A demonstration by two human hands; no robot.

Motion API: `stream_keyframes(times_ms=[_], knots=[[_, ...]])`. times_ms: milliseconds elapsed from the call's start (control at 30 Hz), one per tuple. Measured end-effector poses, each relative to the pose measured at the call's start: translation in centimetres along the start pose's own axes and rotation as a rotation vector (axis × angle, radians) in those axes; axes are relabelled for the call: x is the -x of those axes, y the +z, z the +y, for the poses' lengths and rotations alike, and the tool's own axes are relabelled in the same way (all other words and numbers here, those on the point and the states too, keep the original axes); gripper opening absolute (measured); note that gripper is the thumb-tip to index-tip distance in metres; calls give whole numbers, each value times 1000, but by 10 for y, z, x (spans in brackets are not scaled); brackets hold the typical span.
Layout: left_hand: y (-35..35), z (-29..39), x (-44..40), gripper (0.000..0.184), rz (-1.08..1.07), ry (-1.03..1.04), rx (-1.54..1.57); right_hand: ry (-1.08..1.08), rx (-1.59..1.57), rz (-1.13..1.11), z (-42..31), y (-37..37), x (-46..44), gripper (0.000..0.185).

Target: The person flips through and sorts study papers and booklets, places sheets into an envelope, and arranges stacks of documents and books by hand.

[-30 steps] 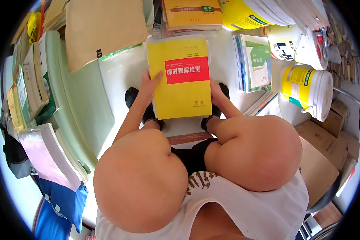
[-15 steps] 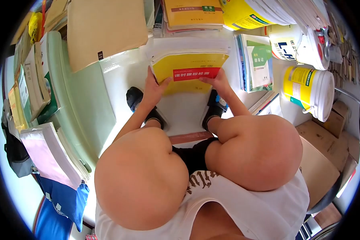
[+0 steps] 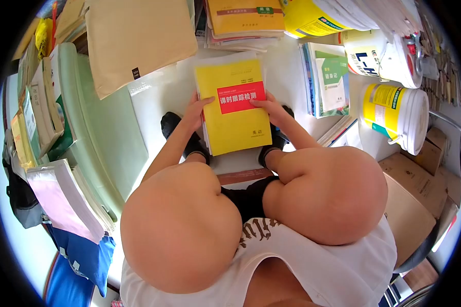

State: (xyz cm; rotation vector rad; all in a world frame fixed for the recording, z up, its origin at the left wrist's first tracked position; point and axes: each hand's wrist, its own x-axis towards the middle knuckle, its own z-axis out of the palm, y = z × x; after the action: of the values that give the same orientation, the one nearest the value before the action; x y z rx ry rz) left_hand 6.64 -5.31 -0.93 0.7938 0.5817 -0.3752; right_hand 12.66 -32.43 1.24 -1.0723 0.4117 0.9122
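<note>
Between my hands is a yellow workbook [image 3: 235,123] with a red title block, its cover facing up and slightly tilted. Pages or other sheets show along its top and left edges; whether it is one book or a stack I cannot tell. My left hand [image 3: 195,111] grips its left side, thumb on the cover and fingers underneath. On the opposite side my right hand [image 3: 271,108] holds it the same way, thumb by the red block. Under the book is the pale floor [image 3: 156,97], with my feet in dark shoes [image 3: 192,146] on either side.
A large tan paper folder [image 3: 141,43] lies ahead on the left, near a stack with an orange book [image 3: 246,18]. To the right stand upright books [image 3: 325,79] and yellow-white buckets [image 3: 394,115]. Cardboard boxes [image 3: 415,179] sit farther right; piled books [image 3: 46,107] line the left.
The workbook has come nearer and its cover now faces up more fully, showing the lower part. Both hands have kept hold of it. The tan folder's lower edge has shifted slightly.
</note>
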Motion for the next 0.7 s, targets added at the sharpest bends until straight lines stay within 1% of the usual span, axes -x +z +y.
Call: stream_keyframes(times_ms=[33,100,133,200,233,300,367,400,433,500,567,600,633,667,700], knots=[[-1,-8,-4,74,2,12,-27,6,-33,37,11,-4,-7,52],[-6,-18,-4,75,13,11,-45,19,-42,43,23,-13,-17,52],[-6,-17,0,72,44,-49,-83,21,-51,43,27,-14,-18,52],[-12,-14,1,70,66,-100,-129,5,-63,40,29,-16,-21,52],[-20,-19,9,65,-17,-230,-52,-6,-71,39,29,-18,-19,53],[-23,-22,17,60,-100,-356,24,-22,-106,32,29,-17,-19,52],[-20,-24,25,55,-48,-594,14,-32,-149,28,30,-16,-21,52],[-17,-21,33,55,-46,-601,14,-26,-172,14,27,-16,-19,52],[-12,-16,42,57,-57,-700,50,-22,-194,1,27,-20,-19,51],[-7,-19,51,58,-70,-803,86,-30,-180,46,32,-21,-21,53],[-9,-26,52,60,-84,-671,80,-38,-165,76,35,-19,-23,55],[-12,-28,50,60,-88,-625,75,-87,-100,63,34,-16,-22,56],[-14,-28,40,59,-33,-432,-68,-135,-34,51,32,-15,-20,58],[-16,-29,33,57,22,-239,-208,-136,-35,51,32,-15,-17,58],[-17,-30,29,57,24,-239,-209,-187,23,38,31,-12,-12,59]])
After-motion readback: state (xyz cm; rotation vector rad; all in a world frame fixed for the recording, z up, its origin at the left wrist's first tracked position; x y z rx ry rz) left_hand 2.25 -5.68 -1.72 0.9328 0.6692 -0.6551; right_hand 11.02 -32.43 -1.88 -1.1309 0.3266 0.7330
